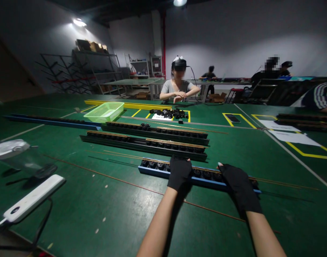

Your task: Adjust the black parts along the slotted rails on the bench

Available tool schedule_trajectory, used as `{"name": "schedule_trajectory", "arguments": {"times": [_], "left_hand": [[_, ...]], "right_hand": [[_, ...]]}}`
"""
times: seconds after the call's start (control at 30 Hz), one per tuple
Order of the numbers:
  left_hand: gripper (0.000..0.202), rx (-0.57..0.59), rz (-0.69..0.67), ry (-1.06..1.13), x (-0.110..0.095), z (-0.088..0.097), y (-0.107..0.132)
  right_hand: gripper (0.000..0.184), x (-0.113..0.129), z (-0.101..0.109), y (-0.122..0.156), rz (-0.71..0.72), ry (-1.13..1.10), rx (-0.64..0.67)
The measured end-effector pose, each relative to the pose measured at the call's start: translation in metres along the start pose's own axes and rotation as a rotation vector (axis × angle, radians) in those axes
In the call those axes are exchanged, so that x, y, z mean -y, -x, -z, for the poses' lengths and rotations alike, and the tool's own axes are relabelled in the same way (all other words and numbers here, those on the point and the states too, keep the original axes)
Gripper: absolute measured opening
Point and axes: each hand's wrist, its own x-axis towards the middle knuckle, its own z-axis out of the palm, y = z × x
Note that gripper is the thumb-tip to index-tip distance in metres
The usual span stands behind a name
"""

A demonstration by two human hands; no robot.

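A blue channel rail (155, 171) lies on the green table in front of me, with a row of black blocks (207, 174) inside it. Thin copper-coloured rods (286, 184) run along its top and stick out past both ends. My left hand (180, 172), in a black fingerless glove, is closed over the rail near its middle; most of its fingers are hidden behind the hand. Farther right, my right hand (239, 185), gloved alike, grips the same rail toward its right end, thumb tip showing above the rods.
Two dark rails (142, 145) with similar rods lie beyond, and a longer blue rail (53, 121) is at left. Farther back are a green basket (106, 111), black parts (168, 113) and a phone (233, 118). A white power strip (35, 198) lies near left. A person (178, 84) sits opposite.
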Motion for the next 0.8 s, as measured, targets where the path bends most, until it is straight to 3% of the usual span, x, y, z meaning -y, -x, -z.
{"name": "schedule_trajectory", "arguments": {"times": [0.4, 0.8], "left_hand": [[0.045, 0.024, 0.001, -0.044, 0.0, -0.005, 0.003], [0.048, -0.05, 0.067, 0.001, -0.001, -0.008, 0.005]], "right_hand": [[0.045, 0.005, 0.011, -0.002, -0.105, -0.087, 0.085], [0.05, 0.002, 0.005, 0.0, -0.033, 0.041, 0.066]]}}
